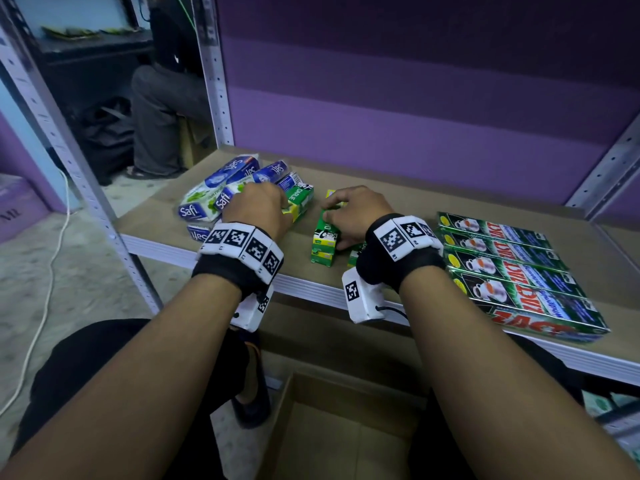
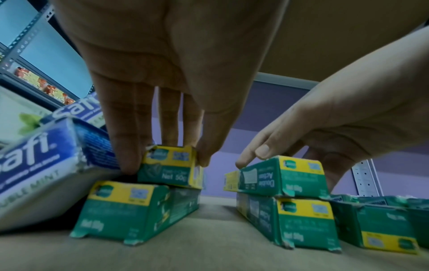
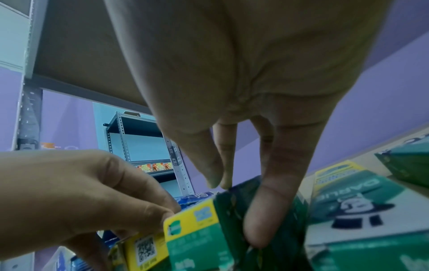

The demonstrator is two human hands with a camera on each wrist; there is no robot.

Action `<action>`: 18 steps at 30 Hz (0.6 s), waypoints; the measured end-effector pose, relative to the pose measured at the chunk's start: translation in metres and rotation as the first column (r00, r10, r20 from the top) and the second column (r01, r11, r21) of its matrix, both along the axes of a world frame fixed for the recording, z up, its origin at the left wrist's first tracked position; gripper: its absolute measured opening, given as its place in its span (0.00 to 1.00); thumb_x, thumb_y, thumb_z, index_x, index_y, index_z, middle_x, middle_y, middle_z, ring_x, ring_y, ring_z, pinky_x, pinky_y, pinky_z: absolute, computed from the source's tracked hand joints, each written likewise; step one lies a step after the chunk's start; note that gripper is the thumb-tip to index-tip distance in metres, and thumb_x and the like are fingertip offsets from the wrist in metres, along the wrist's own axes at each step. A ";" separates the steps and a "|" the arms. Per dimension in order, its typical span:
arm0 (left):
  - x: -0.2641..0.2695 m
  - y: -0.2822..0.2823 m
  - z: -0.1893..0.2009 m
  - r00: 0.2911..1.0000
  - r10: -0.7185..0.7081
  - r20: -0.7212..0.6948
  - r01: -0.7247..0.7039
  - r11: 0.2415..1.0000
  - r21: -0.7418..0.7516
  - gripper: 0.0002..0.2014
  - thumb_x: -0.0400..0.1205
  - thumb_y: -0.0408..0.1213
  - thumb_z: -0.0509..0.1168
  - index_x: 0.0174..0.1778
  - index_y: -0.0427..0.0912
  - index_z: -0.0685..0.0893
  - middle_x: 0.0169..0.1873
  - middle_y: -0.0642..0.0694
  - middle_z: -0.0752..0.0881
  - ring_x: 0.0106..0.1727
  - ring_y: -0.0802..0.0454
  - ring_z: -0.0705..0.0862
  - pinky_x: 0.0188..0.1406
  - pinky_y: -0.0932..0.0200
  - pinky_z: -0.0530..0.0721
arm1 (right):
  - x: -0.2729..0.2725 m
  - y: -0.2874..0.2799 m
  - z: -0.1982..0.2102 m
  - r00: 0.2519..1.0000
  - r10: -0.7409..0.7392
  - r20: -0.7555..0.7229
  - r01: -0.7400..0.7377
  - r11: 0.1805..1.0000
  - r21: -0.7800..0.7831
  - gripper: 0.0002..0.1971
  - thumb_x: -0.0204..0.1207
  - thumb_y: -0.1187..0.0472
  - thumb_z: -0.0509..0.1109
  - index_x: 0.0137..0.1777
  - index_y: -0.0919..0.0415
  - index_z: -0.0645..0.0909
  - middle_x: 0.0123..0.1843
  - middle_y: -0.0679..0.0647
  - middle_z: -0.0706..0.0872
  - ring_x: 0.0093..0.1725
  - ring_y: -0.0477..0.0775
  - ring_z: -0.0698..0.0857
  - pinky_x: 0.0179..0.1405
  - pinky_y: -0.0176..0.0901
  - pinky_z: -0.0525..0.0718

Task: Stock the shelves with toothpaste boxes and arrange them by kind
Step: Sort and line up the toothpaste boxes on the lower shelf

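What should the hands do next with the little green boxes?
Probably the left hand should carry the small green box it pinches over to the green stack under the right hand, since that box sits beside the blue Safi boxes, apart from its kind.

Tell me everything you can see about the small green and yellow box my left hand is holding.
The small green and yellow box is a cardboard carton, teal-green with a yellow band at its near end and "Net 50g" printed on its side. Its edges look worn. It lies flat, slightly askew, on a second matching box, beside the Safi packs. The left hand pinches it from above, with fingers on both sides.
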State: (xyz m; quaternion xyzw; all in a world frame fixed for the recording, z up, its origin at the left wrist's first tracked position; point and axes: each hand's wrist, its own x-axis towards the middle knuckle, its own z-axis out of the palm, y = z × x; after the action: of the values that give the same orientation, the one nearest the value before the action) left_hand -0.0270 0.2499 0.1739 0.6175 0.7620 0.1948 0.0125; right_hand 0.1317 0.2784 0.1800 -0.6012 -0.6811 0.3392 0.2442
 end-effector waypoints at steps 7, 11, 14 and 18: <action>-0.005 -0.004 0.011 0.997 -0.066 0.033 0.065 0.997 0.029 0.06 0.79 0.44 0.70 0.49 0.55 0.90 0.53 0.45 0.88 0.52 0.42 0.86 0.48 0.51 0.84 | -0.002 0.003 -0.003 0.999 -0.054 0.009 0.054 0.998 -0.044 0.10 0.74 0.64 0.72 0.51 0.49 0.86 0.54 0.55 0.84 0.36 0.65 0.92 0.37 0.56 0.93; -0.009 -0.008 0.014 0.993 -0.100 0.069 0.096 0.993 0.062 0.06 0.78 0.44 0.71 0.50 0.55 0.90 0.52 0.47 0.88 0.53 0.44 0.86 0.52 0.46 0.87 | -0.004 0.005 -0.005 0.997 -0.060 -0.038 0.057 0.996 -0.074 0.15 0.73 0.66 0.74 0.59 0.53 0.87 0.52 0.56 0.83 0.35 0.63 0.91 0.37 0.57 0.93; -0.012 -0.010 0.013 0.988 -0.123 0.096 0.115 0.990 0.084 0.05 0.78 0.42 0.71 0.47 0.54 0.91 0.49 0.50 0.90 0.51 0.47 0.86 0.53 0.47 0.87 | -0.007 0.004 -0.006 0.998 -0.041 -0.042 0.038 0.997 -0.073 0.17 0.74 0.64 0.76 0.62 0.53 0.86 0.51 0.57 0.85 0.35 0.64 0.91 0.38 0.56 0.93; -0.016 -0.012 0.012 0.984 -0.137 0.118 0.125 0.986 0.109 0.04 0.77 0.41 0.72 0.45 0.54 0.91 0.46 0.52 0.90 0.48 0.49 0.86 0.53 0.48 0.87 | -0.015 0.003 -0.007 0.998 -0.023 -0.050 0.021 0.999 -0.049 0.17 0.74 0.61 0.74 0.63 0.51 0.86 0.54 0.58 0.88 0.36 0.64 0.92 0.37 0.56 0.93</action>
State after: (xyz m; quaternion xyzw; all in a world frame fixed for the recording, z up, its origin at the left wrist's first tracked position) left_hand -0.0431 0.2382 0.1859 0.6527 0.7065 0.2703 0.0415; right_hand 0.1170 0.2810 0.1726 -0.6055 -0.6598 0.3680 0.2504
